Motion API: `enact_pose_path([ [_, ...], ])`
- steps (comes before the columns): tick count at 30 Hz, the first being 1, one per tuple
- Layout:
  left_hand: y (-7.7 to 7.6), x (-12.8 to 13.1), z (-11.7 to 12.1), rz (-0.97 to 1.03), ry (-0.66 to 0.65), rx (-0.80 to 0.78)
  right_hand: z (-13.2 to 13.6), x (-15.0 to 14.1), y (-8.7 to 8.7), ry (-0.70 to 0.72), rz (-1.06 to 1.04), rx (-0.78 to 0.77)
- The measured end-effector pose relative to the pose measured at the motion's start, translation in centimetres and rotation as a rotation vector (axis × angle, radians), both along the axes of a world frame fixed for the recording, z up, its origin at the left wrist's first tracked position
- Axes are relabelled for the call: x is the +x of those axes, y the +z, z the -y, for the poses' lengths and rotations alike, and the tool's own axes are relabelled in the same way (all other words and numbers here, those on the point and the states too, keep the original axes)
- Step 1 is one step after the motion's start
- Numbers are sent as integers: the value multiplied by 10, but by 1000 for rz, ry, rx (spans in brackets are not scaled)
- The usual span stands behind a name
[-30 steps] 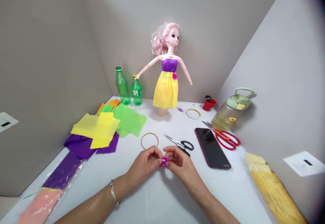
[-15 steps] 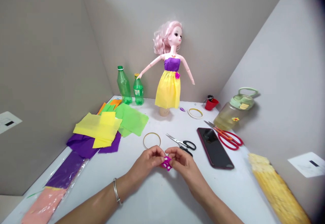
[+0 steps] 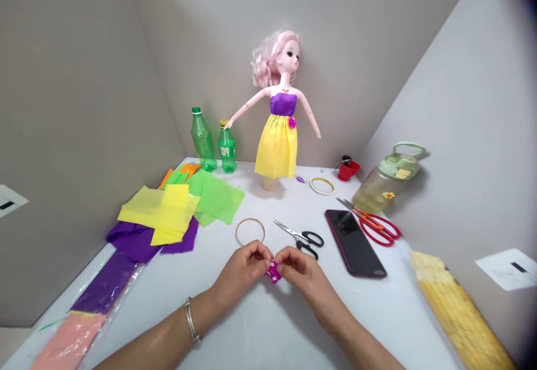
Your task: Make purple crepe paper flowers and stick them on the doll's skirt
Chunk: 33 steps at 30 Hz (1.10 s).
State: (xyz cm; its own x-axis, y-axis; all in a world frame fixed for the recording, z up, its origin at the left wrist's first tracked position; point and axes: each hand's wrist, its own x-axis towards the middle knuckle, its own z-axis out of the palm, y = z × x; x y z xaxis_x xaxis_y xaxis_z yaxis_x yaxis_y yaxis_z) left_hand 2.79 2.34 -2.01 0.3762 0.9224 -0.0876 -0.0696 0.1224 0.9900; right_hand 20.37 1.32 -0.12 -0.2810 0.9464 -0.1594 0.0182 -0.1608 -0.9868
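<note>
My left hand (image 3: 243, 272) and my right hand (image 3: 300, 272) meet low over the white table (image 3: 260, 325), fingertips pinched together on a small magenta paper piece (image 3: 273, 271). A silver bangle circles my left wrist. Just beyond my fingers lie a thin gold ring (image 3: 250, 231) and black-handled scissors (image 3: 300, 237). At the back stands a pink-haired doll (image 3: 279, 107) in a purple top and yellow paper skirt with a small magenta flower at the waist.
Yellow, green and purple paper sheets (image 3: 168, 210) lie at the left, two green bottles (image 3: 213, 143) behind them. A dark phone (image 3: 354, 241), red scissors (image 3: 373, 224), a tape ring (image 3: 322, 185), a red cup (image 3: 348, 170) and a water jug (image 3: 388, 180) are at the right. Yellow paper roll (image 3: 457, 314) lies near right.
Both hands stay pinched on the magenta piece, turning it slightly between the fingers. The view shifted a little; nothing else on the table moved.
</note>
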Motion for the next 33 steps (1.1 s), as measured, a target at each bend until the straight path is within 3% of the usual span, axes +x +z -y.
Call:
enact_pose_path([
  [8, 4, 0, 0, -47, 6, 48, 2, -2, 4, 6, 17, -6],
  [17, 5, 3, 4, -91, 10, 61, 0, -1, -8, 3, 61, 17],
  [33, 0, 0, 1, -105, -11, 56, -1, 7, -2, 38, 2, -11],
])
